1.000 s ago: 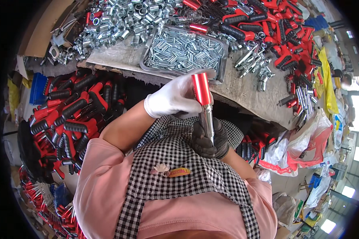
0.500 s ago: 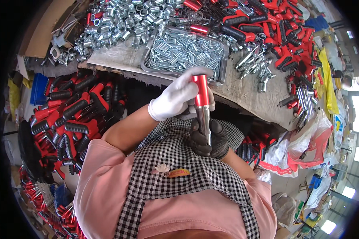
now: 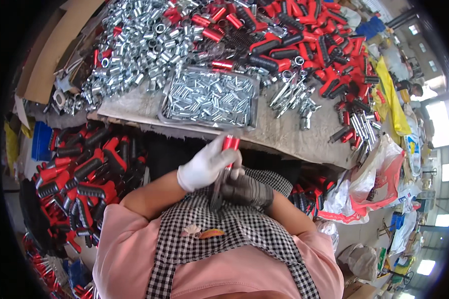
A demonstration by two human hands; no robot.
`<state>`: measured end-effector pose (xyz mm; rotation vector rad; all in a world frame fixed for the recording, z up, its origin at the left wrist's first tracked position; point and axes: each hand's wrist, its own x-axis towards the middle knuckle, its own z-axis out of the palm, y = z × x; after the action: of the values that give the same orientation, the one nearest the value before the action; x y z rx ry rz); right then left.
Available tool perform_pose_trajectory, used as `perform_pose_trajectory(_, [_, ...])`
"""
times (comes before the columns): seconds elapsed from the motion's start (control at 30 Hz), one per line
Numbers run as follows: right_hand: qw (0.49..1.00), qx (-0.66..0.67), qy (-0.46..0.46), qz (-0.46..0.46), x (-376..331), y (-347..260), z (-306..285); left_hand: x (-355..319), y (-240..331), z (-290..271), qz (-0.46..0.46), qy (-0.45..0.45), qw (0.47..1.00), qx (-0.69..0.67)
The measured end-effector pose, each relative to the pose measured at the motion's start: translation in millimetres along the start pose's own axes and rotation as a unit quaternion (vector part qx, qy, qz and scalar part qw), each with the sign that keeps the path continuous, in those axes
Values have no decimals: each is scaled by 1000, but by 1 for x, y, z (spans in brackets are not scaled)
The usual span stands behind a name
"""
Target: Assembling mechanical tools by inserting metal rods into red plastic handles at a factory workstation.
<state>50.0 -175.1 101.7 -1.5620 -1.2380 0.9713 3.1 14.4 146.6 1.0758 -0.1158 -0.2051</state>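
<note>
In front of my checked apron I hold a tube-shaped part with a glossy red sleeve (image 3: pixel 231 143) on top and a metal shaft below. My left hand (image 3: pixel 204 167), in a white glove, is closed around the red sleeve. The dark-gloved right hand (image 3: pixel 247 191) grips the lower metal shaft, which is blurred and mostly covered by fingers. The part leans slightly, its red end toward the bench. Just beyond my hands stands a metal tray (image 3: pixel 204 124) of small shiny pins (image 3: pixel 209 99).
Silver collars (image 3: pixel 144 60) are heaped at the bench's far left. Red-and-black pistol-grip handles (image 3: pixel 314 40) pile up at far right, others (image 3: pixel 85 184) below left. Metal rods (image 3: pixel 289 94) lie right of the tray. A plastic bag (image 3: pixel 364 189) hangs at right.
The red-sleeved part has come down and left in the view, with both hands around it. My left fingers now wrap more of the sleeve. The bench view has shifted.
</note>
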Motion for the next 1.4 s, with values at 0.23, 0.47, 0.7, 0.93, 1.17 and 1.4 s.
perform_pose_trajectory(0.23, [873, -468, 101, 88, 13, -39, -140, -23, -9, -3, -116, -27, 986, -114])
perform_pose_trajectory(0.47, [776, -539, 182, 274, 109, -2, -242, -14, -2, -3, -155, -14, 984, -84])
perform_pose_trajectory(0.7, [814, -466, 262, 227, 86, 33, -245, -5, 21, -14, -81, 141, 976, 145])
perform_pose_trajectory(0.93, [825, -485, 159, 242, 89, 10, -221, -9, 18, -9, -103, 111, 969, 194])
perform_pose_trajectory(1.17, [787, -495, 161, 330, 97, 15, -209, -14, 13, 1, -57, 127, 956, 257])
perform_pose_trajectory(1.4, [835, -357, 364, 207, 43, 1, -212, -16, 13, -11, -17, 160, 927, 338])
